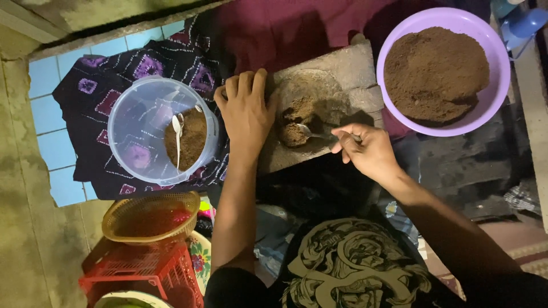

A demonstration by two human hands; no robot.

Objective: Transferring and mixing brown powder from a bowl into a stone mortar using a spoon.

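Two arms were stretched over a stone slab (342, 63), left hand (245, 111) laid flat, fingers released, right hand (365, 149) clenched around a spoon (311, 134) dipped in brown powder (297, 122) on the slab.

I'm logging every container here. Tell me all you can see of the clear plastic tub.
The clear plastic tub is round, see-through and lidless, standing upright on a dark patterned cloth left of the left hand, which does not touch it. A heap of brown powder lies at its right side, with a white spoon resting in it.
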